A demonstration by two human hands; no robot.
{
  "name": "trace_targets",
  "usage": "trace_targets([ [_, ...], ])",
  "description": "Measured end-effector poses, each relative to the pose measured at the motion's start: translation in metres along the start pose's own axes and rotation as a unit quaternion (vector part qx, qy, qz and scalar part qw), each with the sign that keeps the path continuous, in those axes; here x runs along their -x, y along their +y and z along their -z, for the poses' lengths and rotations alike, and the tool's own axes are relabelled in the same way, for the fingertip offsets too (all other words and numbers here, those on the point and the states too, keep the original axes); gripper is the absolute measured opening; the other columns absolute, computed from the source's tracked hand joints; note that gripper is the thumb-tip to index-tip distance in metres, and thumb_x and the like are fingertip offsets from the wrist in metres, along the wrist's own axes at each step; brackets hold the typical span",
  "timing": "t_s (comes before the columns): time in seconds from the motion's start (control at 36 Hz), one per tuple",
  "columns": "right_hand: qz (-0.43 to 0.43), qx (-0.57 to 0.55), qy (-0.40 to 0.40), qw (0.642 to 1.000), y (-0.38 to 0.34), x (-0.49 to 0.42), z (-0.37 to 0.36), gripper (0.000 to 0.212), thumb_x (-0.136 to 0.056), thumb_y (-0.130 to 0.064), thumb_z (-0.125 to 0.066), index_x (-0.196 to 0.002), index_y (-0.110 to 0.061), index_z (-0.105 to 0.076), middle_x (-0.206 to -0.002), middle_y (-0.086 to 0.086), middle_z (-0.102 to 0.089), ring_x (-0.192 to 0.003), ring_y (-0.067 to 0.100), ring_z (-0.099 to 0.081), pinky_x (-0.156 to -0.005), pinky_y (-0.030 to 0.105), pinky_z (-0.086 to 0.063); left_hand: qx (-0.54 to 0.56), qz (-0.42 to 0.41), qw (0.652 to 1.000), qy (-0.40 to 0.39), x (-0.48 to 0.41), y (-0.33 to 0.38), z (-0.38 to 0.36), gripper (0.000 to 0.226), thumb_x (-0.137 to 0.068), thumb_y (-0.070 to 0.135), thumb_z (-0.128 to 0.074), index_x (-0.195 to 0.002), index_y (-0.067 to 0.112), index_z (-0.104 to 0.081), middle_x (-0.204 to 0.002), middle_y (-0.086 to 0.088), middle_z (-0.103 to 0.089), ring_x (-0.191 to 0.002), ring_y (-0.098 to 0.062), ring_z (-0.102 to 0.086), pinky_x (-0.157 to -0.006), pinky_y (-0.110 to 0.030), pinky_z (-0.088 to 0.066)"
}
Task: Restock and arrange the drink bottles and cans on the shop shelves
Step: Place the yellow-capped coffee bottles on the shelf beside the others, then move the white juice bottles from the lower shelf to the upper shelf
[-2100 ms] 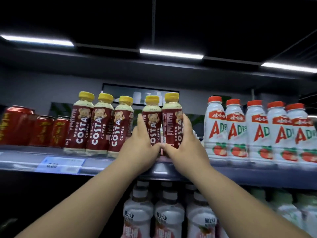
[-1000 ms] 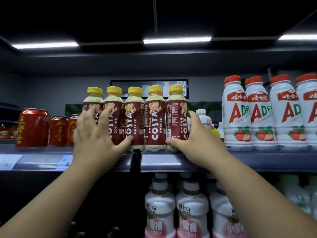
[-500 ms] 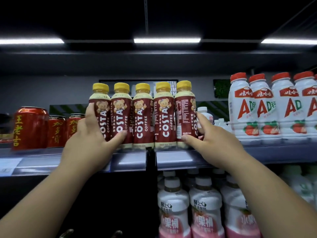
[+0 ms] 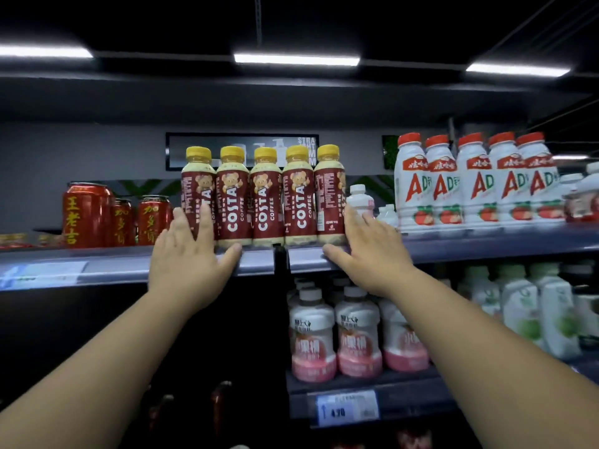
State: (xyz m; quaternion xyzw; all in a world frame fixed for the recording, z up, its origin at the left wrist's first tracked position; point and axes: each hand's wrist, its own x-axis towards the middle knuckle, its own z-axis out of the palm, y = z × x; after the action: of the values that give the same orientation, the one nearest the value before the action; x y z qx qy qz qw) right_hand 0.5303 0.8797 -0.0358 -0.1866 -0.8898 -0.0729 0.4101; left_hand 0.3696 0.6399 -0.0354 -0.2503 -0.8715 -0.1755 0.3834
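Observation:
Five Costa coffee bottles (image 4: 265,202) with yellow caps and dark red labels stand in a tight row at the front of the upper shelf (image 4: 129,267). My left hand (image 4: 188,257) lies flat against the leftmost bottle (image 4: 194,186), fingers spread, thumb resting on the shelf lip. My right hand (image 4: 369,251) presses its fingers against the outer side of the rightmost bottle (image 4: 329,196), thumb also on the shelf lip. Neither hand wraps around a bottle.
Red herbal-tea cans (image 4: 86,215) stand left of the row and white AD bottles (image 4: 476,186) with red caps to the right. A small white bottle (image 4: 358,197) sits behind my right hand. Pink-and-white bottles (image 4: 356,335) and green-and-white bottles (image 4: 531,306) fill the lower shelf.
The two separate Costa groups have been pushed into one tight row. My left hand shifted from the middle bottles to the leftmost one, and both hands have loosened into flat, spread fingers.

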Motion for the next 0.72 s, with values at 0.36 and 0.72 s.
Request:
trace_targets([
  [0.36,0.088,-0.209,-0.147,0.963,-0.05,0.095,0.067,0.061,-0.094,-0.04,-0.065,-0.15,-0.029,-0.043,-0.154,-0.005,-0.044,-0.139,0.017,-0.042,-0.111,0.035,-0.038,0.093,-0.079,0.987,-0.103,0.108,0.0,0.074,0.05,-0.086,0.045,-0.067,-0.133,0.031,-0.058,-0.133,0.013,-0.06,-0.122,-0.01,-0.055,-0.099,-0.031,-0.047],
  [0.72,0.147,-0.242,-0.251,0.926,-0.133,0.179,0.089,0.056,-0.089,-0.051,-0.067,-0.14,-0.032,-0.055,-0.142,-0.007,-0.057,-0.125,0.014,-0.056,-0.102,0.035,-0.048,0.0,0.004,0.984,-0.177,0.216,-0.028,0.142,0.023,-0.084,0.053,-0.062,-0.101,0.038,-0.066,-0.096,0.016,-0.067,-0.089,-0.011,-0.062,-0.076,-0.031,-0.054],
])
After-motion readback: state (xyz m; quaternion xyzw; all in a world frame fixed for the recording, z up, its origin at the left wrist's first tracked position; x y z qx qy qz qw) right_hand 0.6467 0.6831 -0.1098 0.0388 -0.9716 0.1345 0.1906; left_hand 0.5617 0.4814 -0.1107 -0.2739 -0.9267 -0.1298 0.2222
